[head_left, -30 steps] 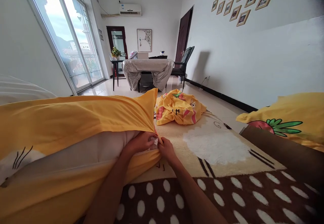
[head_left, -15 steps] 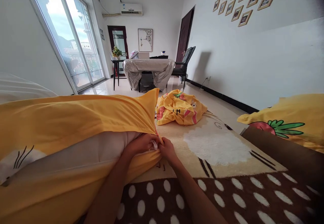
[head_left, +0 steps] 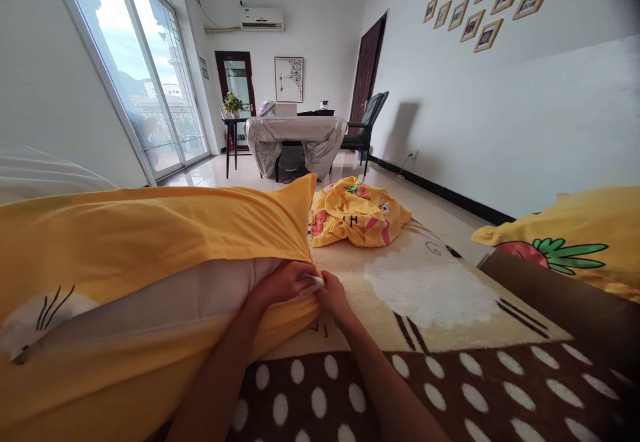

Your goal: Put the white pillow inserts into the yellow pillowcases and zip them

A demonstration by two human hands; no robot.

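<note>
Crowding right up to the corner, with left hand (head_left: 285,283) and right hand (head_left: 333,293) all but meeting just below mid-view. Taking those hands as the dial's centre: finding the yellow cover (head_left: 190,222) sprawled out toward nine o'clock, and showing the pale inner cushion (head_left: 195,292) through a long slit in the side.

Now for the why: gripping the slit's three o'clock end with the right, probably to give the left fingers a steady edge to work against; reaching into the mouth of the slit with the left, perhaps to get at the white material (head_left: 313,282) bunched there. Lying low beside the rug's (head_left: 430,289) pale patch, likely to free both hands for that one corner.

On to the grip: bending the left fingers inward, only slightly parted from the thumb, touching the white material; impossible to tell a firm pinch from a light press. Curling the right tightly, clamped on the cover's edge.

Glancing round: spotting a crumpled yellow cloth (head_left: 357,219) on the rug at one o'clock, a plant-printed yellow cloth (head_left: 575,229) near three, and a draped table (head_left: 300,125) up at twelve.
</note>
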